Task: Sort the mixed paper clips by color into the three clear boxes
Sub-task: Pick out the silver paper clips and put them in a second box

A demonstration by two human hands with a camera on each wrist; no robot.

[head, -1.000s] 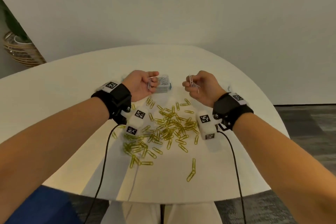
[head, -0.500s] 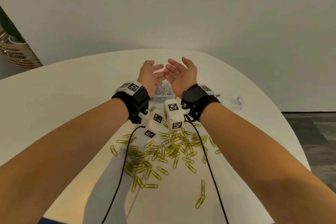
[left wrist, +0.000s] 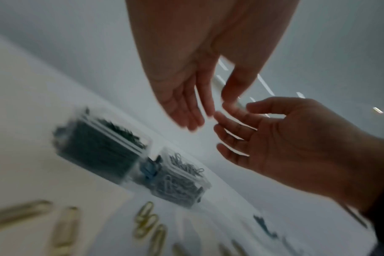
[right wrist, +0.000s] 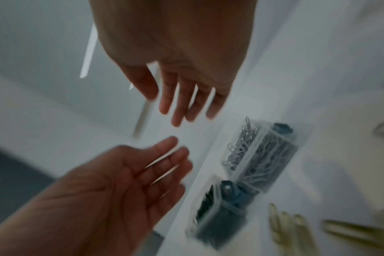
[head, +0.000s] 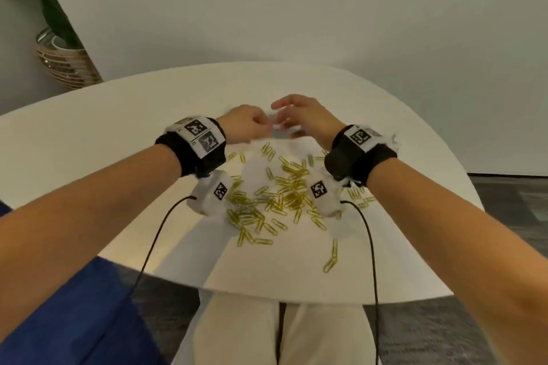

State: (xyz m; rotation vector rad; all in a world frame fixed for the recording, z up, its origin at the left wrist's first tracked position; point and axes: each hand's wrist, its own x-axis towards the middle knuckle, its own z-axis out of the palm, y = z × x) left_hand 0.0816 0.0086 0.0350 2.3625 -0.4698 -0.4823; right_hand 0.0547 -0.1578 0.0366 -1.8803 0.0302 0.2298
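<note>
Several yellow paper clips [head: 284,190] lie scattered on the white table [head: 118,133] in front of me. Two clear boxes stand side by side at the far middle: one full of dark clips [left wrist: 99,147], one full of silver-white clips [left wrist: 180,180]. The same pair shows in the right wrist view, silver-white box [right wrist: 259,155] and dark box [right wrist: 219,207]. My left hand [head: 261,124] and right hand [head: 284,115] hover close together over the boxes and hide them in the head view. Both hands have loose, nearly straight fingers and hold nothing. All views are blurred by motion.
The wrist cameras and their black cables [head: 148,252] hang over the clip pile. One pair of linked yellow clips [head: 332,258] lies apart near the front edge. A wicker plant basket [head: 65,65] stands on the floor, far left behind the table.
A second ago each hand pinched silver clips near the box. Half a second ago both palms faced up over it. Now the hands are empty, turned over and lower.
</note>
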